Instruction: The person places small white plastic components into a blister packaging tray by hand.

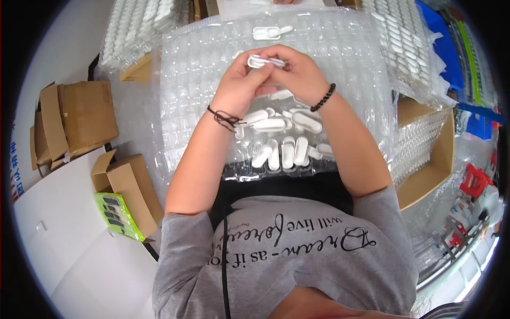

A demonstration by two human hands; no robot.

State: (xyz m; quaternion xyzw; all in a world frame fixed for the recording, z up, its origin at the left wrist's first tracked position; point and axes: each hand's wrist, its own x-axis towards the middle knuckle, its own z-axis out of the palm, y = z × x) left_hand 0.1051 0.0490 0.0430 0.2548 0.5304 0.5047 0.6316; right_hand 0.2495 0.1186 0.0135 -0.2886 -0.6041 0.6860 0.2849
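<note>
Both my hands meet over the far middle of a clear plastic tray sheet (196, 85) with rows of moulded pockets. Between them is a small white oblong plastic case (258, 61). My left hand (239, 82) grips its left side, thumb on top. My right hand (295, 73) pinches its right side with curled fingers; part of the case is hidden behind them. Just beyond my hands lies another white case (266, 33) with a slim part sticking out. Nearer my body, several loose white oblong pieces (270, 125) lie scattered between my forearms, and several more (288, 153) sit by the tray's near edge.
Stacked trays of white pieces stand at far left (137, 34) and far right (404, 42). Cardboard boxes flank me: two at left (85, 114) (135, 183), one at right (443, 159) holding clear trays. Another person's hand (286, 1) shows at the top edge. A red stool (474, 181) is far right.
</note>
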